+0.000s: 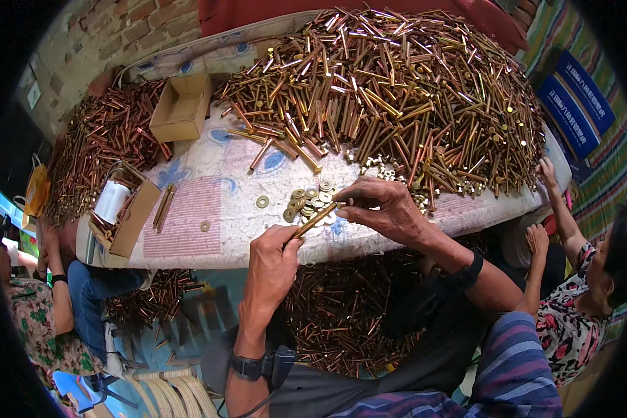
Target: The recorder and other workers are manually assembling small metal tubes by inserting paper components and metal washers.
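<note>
A long brass-coloured bolt [315, 221] slants up to the right over the near part of the table, gripped around its lower end by my left hand [270, 268]. At the bolt's upper end, the thumb and forefinger of my right hand [390, 212] are pinched together. Whatever small part lies between those fingertips is hidden. Just beyond the bolt, a heap of flat round washers [303, 202] lies on the cloth, with a single washer [262, 201] to its left. Small silvery nuts [378, 169] are scattered behind my right hand.
A large mound of bolts [397, 90] covers the table's far right; another pile [111, 125] lies left. An open cardboard box [180, 115] stands between them. Nearer sits a carton with a white roll [111, 202]. More bolts [348, 313] lie below. People sit at both sides.
</note>
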Available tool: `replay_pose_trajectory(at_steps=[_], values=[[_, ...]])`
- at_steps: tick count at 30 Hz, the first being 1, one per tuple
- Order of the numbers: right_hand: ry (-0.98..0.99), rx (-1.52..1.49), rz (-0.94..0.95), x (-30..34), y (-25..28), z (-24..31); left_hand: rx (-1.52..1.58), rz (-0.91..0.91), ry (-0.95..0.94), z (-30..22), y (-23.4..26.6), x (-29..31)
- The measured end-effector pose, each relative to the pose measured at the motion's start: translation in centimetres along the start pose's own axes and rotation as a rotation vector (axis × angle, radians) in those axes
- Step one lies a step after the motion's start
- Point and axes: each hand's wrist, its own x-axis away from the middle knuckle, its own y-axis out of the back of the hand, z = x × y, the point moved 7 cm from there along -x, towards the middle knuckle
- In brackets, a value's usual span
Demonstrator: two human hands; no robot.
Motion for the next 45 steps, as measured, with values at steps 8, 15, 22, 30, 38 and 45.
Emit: replay_pose_trajectory(at_steps=[8,15,22,30,38,45], values=[[0.108,0.084,0.02,0.0,0.3,0.6,-0.07,0.024,-0.046,-0.4,0.0,-0.1],[0.256,0.11,0.048,0.0,0.4,1.2,-0.026,0.056,-0.021,-1.0,0.3,0.0],[0.322,0.176,0.142,-0.3,0.5,2.0,0.006,0.098,-0.06,-0.9,0.8,-0.1],[0.263,0.21,0.197,-0.1,0.0,2.3,-0.007,0.128,-0.07,-1.0,0.7,-0.1],[0.143,0.335,0.179,0.3,-0.6,1.0,0.155,0.231,0.253,-1.2,-0.6,0.1],[0.163,0.332,0.112,0.5,-0.7,0.1,0.137,0.22,0.21,-1.4,-0.8,-0.1]])
